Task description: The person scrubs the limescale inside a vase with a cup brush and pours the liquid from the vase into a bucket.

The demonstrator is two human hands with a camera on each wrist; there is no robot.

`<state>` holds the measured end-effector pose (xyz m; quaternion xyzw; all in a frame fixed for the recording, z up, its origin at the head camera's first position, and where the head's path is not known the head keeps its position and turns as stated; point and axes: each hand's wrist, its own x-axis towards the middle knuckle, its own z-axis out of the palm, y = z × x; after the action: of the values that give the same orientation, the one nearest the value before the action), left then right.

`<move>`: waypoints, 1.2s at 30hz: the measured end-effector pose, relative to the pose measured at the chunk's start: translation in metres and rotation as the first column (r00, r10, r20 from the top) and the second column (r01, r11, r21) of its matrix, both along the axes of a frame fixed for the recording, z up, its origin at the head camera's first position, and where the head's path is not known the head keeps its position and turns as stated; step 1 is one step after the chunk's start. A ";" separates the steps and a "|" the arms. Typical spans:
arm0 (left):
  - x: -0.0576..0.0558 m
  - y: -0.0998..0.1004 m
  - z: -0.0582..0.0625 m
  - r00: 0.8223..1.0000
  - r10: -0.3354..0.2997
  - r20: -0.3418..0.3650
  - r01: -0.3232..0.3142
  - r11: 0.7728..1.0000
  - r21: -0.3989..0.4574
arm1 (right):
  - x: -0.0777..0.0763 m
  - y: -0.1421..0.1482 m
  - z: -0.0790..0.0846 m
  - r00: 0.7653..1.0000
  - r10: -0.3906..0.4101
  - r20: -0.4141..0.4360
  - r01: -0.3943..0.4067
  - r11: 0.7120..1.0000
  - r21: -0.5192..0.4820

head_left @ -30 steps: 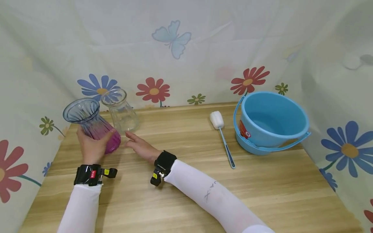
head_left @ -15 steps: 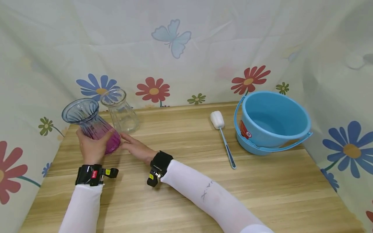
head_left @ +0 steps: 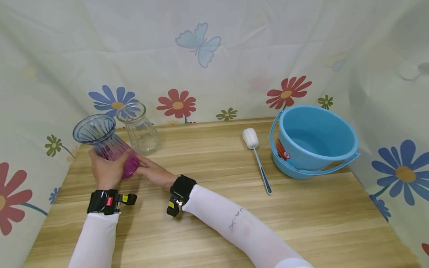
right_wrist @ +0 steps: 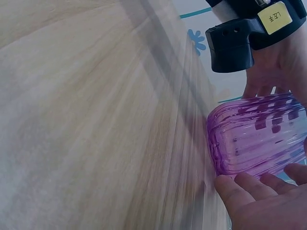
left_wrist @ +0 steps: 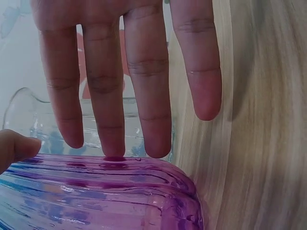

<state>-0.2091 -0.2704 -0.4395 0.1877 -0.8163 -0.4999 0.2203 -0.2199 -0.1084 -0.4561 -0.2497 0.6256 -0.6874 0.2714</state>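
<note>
A ribbed glass vase (head_left: pixel 115 148), blue at its flared mouth and purple at its base, stands on the left part of the table in the head view. My left hand (head_left: pixel 106 169) grips its near side, thumb toward the right. From the right, my right hand (head_left: pixel 155 173) reaches to the purple base. In the left wrist view, straight fingers (left_wrist: pixel 148 110) of the right hand touch the purple glass (left_wrist: pixel 105 201). The right wrist view has these fingertips along the vase (right_wrist: pixel 254 139) too. Behind stands a clear glass vase (head_left: pixel 144 137).
A white-headed sponge brush (head_left: pixel 250 138) with a blue handle lies right of the middle of the wooden table (head_left: pixel 207 227). Farther right stands a light blue bucket (head_left: pixel 301 163), its handle down toward the front. A flower-printed sheet (head_left: pixel 234 70) rises behind and at both sides.
My right hand has moved left until its fingers meet the purple base of the vase. The left hand keeps its grip, and the vase has stayed nearly in place.
</note>
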 end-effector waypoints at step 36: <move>0.018 0.022 0.030 0.983 -0.179 -0.039 0.173 0.976 -0.130 | 0.002 0.027 0.000 0.967 -0.157 0.201 0.163 0.986 -0.017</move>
<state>-0.1915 -0.2488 -0.4093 0.0876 -0.8539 -0.4693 0.2071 -0.2178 -0.0810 -0.4558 -0.1330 0.6021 -0.7388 0.2719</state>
